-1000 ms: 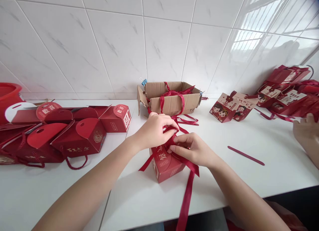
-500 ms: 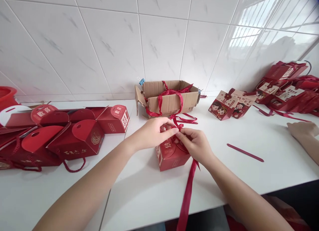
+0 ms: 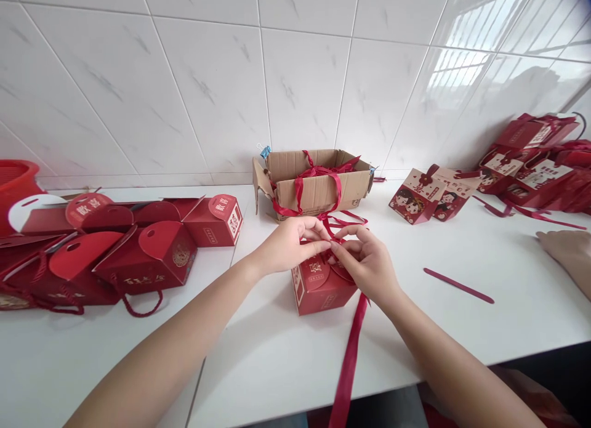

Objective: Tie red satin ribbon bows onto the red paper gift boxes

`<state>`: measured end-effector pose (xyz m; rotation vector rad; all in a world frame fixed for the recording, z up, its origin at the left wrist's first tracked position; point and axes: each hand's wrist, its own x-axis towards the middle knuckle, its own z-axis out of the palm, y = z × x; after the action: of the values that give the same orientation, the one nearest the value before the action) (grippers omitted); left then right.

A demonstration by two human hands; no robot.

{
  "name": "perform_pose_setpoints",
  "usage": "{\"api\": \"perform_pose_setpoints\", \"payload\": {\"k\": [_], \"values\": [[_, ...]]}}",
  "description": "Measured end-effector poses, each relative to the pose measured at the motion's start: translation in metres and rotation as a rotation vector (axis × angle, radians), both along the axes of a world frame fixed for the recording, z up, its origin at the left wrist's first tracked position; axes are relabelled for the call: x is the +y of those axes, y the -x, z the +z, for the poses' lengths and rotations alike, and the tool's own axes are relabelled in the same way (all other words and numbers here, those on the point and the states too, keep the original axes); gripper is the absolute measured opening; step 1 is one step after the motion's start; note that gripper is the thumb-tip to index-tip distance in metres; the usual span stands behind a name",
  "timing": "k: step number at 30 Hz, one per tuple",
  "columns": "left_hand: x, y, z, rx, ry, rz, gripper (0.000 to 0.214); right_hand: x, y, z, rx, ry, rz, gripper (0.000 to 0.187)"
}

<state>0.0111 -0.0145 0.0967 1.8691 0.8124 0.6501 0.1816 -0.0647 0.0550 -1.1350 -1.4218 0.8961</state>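
A small red gift box [image 3: 325, 287] stands on the white table in front of me. Dark red ribbon [image 3: 349, 360] runs over its top; one long tail hangs past the table's front edge. My left hand [image 3: 300, 246] comes in from the left, thumb and fingers pinched on the ribbon above the box lid. From the right, my right hand [image 3: 362, 258] pinches the ribbon at the same spot, its fingertips meeting those of the left. Fingers partly hide the ribbon's loop or knot on the lid.
Behind the box, a cardboard carton [image 3: 318, 191] holds more ribbon. Red boxes with rope handles [image 3: 148, 255] crowd the left, near a red plastic tub [image 3: 18, 181]. Rightward lie a flat strip [image 3: 458, 286], patterned boxes [image 3: 418, 194], piled boxes [image 3: 530, 160] and another person's hand [image 3: 566, 249].
My right fingers have shifted slightly and their tips spread a little while the thumb stays at the ribbon. The view has moved slightly, and the box stays in place.
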Motion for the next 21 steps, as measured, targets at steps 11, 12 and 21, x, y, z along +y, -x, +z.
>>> {"api": "perform_pose_setpoints", "payload": {"k": [11,12,21], "values": [[-0.0042,-0.0088,-0.0057,0.0,-0.2,0.165,0.012,0.002,-0.007,0.0,-0.145,0.007,-0.069,0.03],[-0.0043,-0.0087,-0.0053,0.01,-0.192,0.17,0.012,0.0023,-0.0081,-0.0002,-0.174,-0.001,-0.067,0.03],[-0.0008,0.0009,0.0019,0.068,-0.166,0.077,0.012,0.0047,-0.0064,-0.0038,-0.314,-0.175,-0.128,0.01]]}}
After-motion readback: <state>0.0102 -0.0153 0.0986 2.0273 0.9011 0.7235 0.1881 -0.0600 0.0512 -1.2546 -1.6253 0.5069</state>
